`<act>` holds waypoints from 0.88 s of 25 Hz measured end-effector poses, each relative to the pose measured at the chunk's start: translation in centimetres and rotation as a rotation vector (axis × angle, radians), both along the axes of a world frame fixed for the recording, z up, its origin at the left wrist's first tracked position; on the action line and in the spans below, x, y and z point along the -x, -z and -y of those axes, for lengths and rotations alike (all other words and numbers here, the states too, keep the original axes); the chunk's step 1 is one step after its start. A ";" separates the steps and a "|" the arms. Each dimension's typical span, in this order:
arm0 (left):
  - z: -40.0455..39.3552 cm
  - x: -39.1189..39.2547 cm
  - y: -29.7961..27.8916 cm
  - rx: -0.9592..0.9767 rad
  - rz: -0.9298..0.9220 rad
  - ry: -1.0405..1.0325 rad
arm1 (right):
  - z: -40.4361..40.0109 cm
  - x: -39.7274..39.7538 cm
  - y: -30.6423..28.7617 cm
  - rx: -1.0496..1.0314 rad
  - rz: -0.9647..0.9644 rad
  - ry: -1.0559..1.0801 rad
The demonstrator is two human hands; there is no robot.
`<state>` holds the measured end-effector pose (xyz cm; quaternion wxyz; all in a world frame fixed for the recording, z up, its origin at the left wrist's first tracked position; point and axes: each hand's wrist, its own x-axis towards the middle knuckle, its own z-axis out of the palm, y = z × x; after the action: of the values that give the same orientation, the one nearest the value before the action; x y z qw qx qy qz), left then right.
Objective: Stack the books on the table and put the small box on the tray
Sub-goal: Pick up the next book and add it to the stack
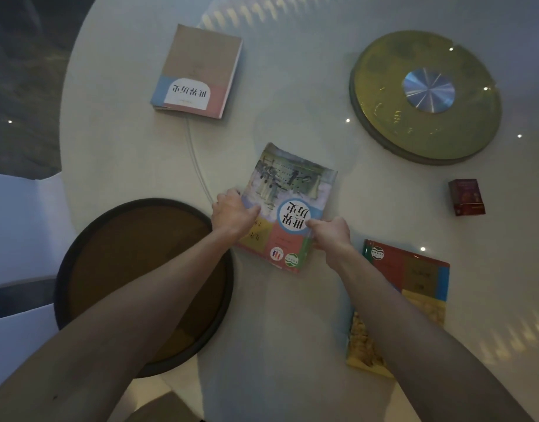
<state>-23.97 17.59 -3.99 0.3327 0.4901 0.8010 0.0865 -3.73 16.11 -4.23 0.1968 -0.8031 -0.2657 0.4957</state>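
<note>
A colourful book [288, 190] lies in the middle of the white round table [125, 141]. My left hand [231, 213] grips its left edge and my right hand [330, 234] grips its right edge near the bottom. A brown-covered book [198, 71] lies at the far left. Another book [414, 287], red, blue and yellow, lies at the near right, partly under my right forearm. The small dark red box [466, 197] stands at the right. The round dark tray [116, 239] sits at the near left, under my left forearm.
A round yellow-green turntable [384, 117] with a silver hub sits at the far right of the table. A white chair [21, 214] stands left of the table. The table edge curves around behind the tray.
</note>
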 end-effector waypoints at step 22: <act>7.0 -11.5 -4.4 0.130 1.402 -0.354 | 10.3 -13.5 -7.3 -0.251 -0.532 0.315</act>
<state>-12.48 10.58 0.40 0.7774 0.1618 0.4703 0.3851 9.79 5.77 3.10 0.4308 -0.6463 -0.1363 0.6149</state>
